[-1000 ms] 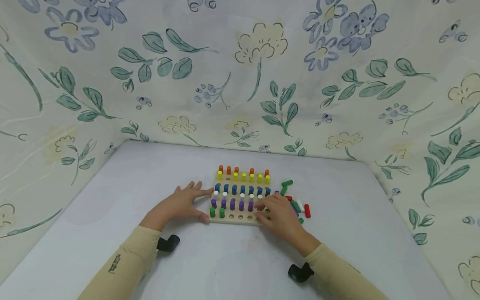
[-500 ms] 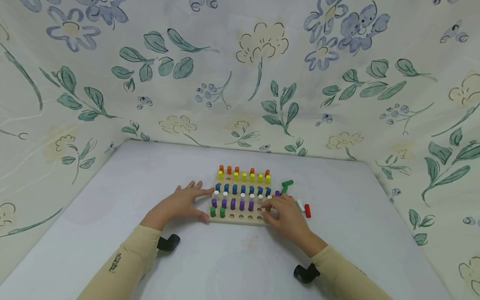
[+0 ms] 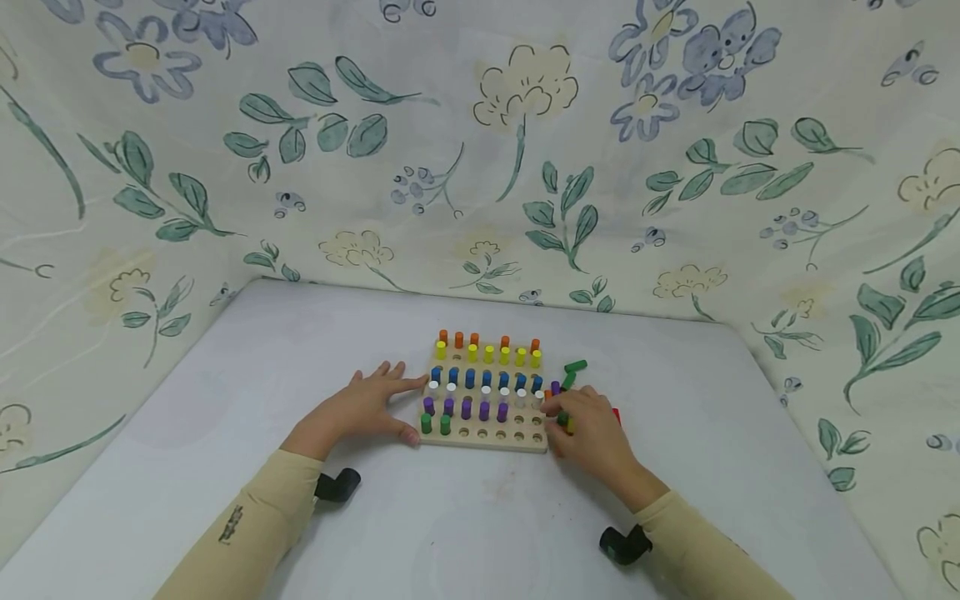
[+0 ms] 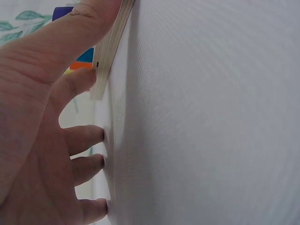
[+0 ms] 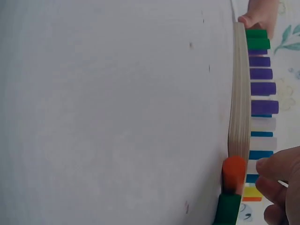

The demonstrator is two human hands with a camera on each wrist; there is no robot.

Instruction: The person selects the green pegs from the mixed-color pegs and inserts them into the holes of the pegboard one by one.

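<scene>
LEFT HAND (image 3: 362,407): lower left of centre, spread wide, touching pegboard (image 3: 472,442) | RIGHT HAND (image 3: 596,433): lower right of centre, beside loose pegs (image 3: 575,366); grip cannot be determined

The left grip (image 3: 364,407) splays its fingers; the right grip (image 3: 595,432) curves loosely.

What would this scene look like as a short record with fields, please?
board: wooden, on a white table
front row: two green pegs at left, five empty holes
second row: five purple pegs, two empty holes
left hand: touches the board's left edge
right hand: at the board's right end
loose pegs: right of the board; green, purple, orange, red among them
</scene>
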